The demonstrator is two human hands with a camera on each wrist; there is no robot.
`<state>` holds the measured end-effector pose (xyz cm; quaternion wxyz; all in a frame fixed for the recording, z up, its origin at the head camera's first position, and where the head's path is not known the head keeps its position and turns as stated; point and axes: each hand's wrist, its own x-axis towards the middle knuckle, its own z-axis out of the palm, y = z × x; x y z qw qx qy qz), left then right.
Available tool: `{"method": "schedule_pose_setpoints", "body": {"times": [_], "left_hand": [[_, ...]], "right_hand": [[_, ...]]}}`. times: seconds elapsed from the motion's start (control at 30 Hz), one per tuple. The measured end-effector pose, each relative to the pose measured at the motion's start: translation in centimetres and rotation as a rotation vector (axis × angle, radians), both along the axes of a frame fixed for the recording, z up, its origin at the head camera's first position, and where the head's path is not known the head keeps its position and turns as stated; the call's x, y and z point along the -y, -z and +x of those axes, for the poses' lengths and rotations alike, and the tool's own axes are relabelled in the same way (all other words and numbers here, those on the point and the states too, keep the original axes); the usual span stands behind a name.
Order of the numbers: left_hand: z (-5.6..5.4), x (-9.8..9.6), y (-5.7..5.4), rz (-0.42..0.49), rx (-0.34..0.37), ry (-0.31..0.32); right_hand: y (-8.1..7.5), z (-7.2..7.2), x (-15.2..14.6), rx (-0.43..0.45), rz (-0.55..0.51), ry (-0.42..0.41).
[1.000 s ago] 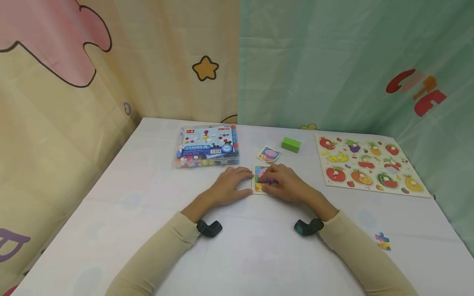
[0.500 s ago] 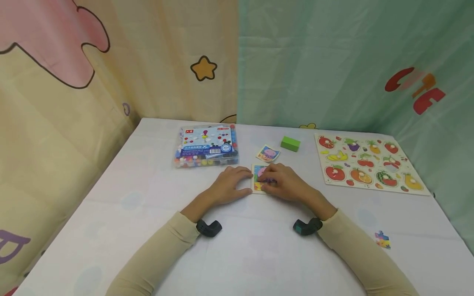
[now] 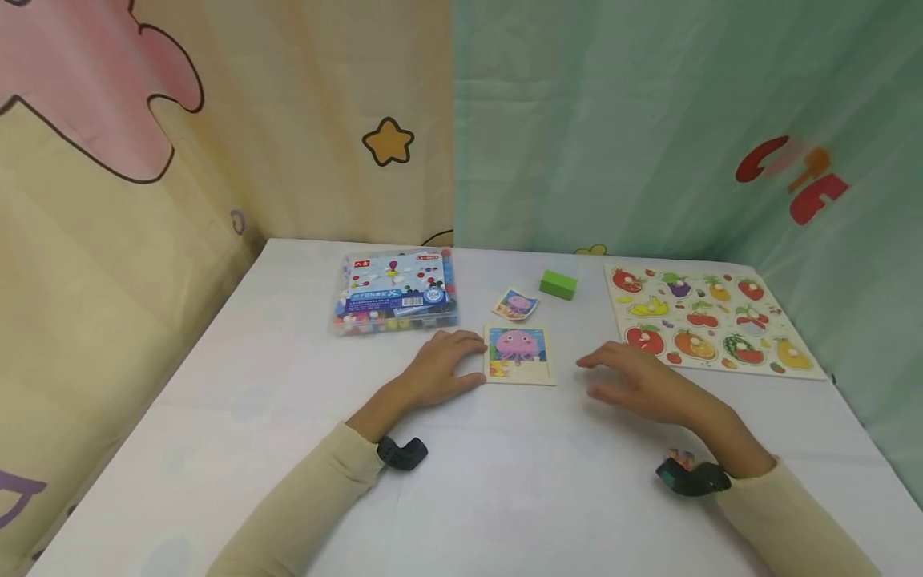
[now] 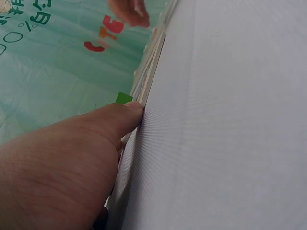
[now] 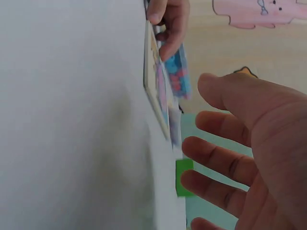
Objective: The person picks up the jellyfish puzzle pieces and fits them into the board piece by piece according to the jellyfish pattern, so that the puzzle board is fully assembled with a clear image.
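Observation:
A small jigsaw puzzle [image 3: 517, 349] with a pink octopus picture lies flat in its pale frame in the head view; its lower right corner shows bare backing. At the frame's left edge rests my left hand [image 3: 440, 370], thumb and fingertips touching it, with the thumb [image 4: 127, 117] close up in the left wrist view. My right hand [image 3: 645, 386] is off to the right of the puzzle, fingers spread loosely and nothing in them, as the right wrist view also shows. One loose jigsaw piece [image 3: 680, 457] lies partly hidden behind the right wrist camera.
Behind the puzzle are a small octopus picture card [image 3: 516, 304] and a green block [image 3: 558, 284]. A clear box [image 3: 395, 290] of coloured balls stands at the back left. A fruit peg puzzle board [image 3: 714, 322] lies to the right. Curtains hang along the table's far edge.
My right hand has let go of the puzzle and moved right, uncovering the octopus picture. The left hand stays at the frame's left edge. The head view has shifted slightly.

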<state>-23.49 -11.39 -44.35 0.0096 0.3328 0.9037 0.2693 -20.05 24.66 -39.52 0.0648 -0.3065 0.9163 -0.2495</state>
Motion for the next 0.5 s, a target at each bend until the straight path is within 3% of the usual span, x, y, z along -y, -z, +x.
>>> {"method": "schedule_pose_setpoints", "body": {"times": [0.13,0.33,0.5], "left_hand": [[0.0,0.1,0.0,0.005,0.000,0.004],[-0.2,0.1,0.2,-0.011,0.013,-0.011],[-0.1,0.1,0.2,-0.014,0.021,-0.013]], "right_hand": [[0.2,3.2,-4.2,0.011,0.057,0.061],[1.2,7.8,-9.4,-0.064,0.092,0.175],[3.3,9.8,-11.5,-0.149,0.055,0.176]]}}
